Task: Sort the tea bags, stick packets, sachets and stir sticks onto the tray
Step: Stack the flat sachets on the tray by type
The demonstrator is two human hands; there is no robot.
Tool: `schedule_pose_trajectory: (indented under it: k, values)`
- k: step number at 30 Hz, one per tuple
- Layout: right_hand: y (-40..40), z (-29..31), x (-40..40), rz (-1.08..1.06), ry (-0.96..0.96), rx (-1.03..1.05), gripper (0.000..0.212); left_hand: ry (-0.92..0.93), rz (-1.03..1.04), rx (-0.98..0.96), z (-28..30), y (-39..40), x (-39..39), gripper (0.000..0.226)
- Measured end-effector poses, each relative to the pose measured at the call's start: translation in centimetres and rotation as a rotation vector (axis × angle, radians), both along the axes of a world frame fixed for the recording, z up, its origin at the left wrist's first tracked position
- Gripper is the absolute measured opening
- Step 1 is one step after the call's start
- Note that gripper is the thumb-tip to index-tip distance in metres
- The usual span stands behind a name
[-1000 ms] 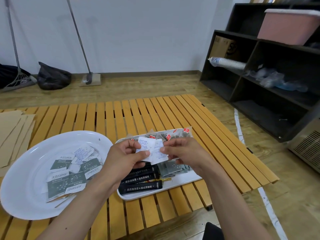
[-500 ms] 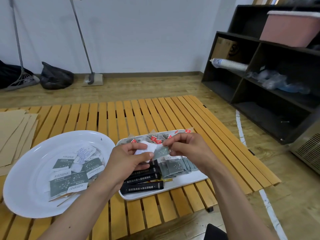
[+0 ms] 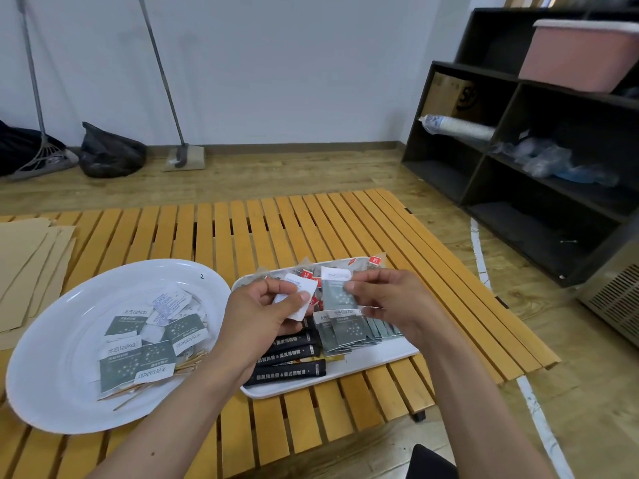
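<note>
Now the left hand (image 3: 262, 314) pinches a white sachet (image 3: 298, 299); the right hand (image 3: 383, 299) pinches a grey sachet (image 3: 337, 292). Best lower the grey one squarely onto the matching stack (image 3: 349, 331) just beneath its fingers.

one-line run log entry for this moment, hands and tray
left hand: pinches white sachet | right hand: pinches grey-green sachet | both above tray | round plate: unsorted sachets remain

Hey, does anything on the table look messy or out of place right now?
Yes. The round white plate holds a jumbled heap: grey-green sachets lie at odd angles over wooden stir sticks. On the tray, packets lie in neat rows.
</note>
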State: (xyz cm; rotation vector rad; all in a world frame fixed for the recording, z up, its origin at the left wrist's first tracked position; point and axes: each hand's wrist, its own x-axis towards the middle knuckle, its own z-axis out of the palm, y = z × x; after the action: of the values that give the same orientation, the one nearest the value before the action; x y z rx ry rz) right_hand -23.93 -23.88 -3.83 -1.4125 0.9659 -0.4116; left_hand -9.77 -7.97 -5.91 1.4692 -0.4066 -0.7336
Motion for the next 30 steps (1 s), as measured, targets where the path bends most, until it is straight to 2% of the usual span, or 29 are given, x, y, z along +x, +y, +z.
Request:
schedule_pose_trajectory:
  k: [2, 5, 9, 13, 26, 28, 30]
  values:
    - [-1.1, -0.1, -0.9, -0.064, 0.123, -0.083, 0.019, -0.019, -0.011, 0.035, -0.2, 0.0, 0.2, 0.006]
    - [-2.0, -0.8, -1.6, -0.054, 0.318, -0.120, 0.016, -0.131, -0.036, 0.108, -0.5, 0.2, 0.5, 0.014]
    - [-2.1, -1.2, -1.2, -0.023, 0.404, -0.150, 0.017, -0.174, -0.064, 0.122, -0.8, 0.2, 0.6, 0.017]
    - [-2.0, -1.6, -0.6, -0.007, 0.488, -0.237, 0.015, -0.142, -0.068, 0.120, -0.8, 0.1, 0.3, 0.022]
    - [-1.2, -1.4, 0.2, 0.083, 0.578, -0.302, 0.015, -0.112, -0.078, 0.126, -1.2, 0.1, 0.4, 0.018]
    - [-1.1, -1.3, 0.1, 0.069, 0.550, -0.316, 0.012, -0.100, -0.080, 0.117, -1.1, 0.1, 0.3, 0.020]
    - [-0.8, -1.0, -0.1, 0.035, 0.411, -0.304, 0.011, -0.078, -0.077, 0.104, -1.0, 0.0, 0.2, 0.023]
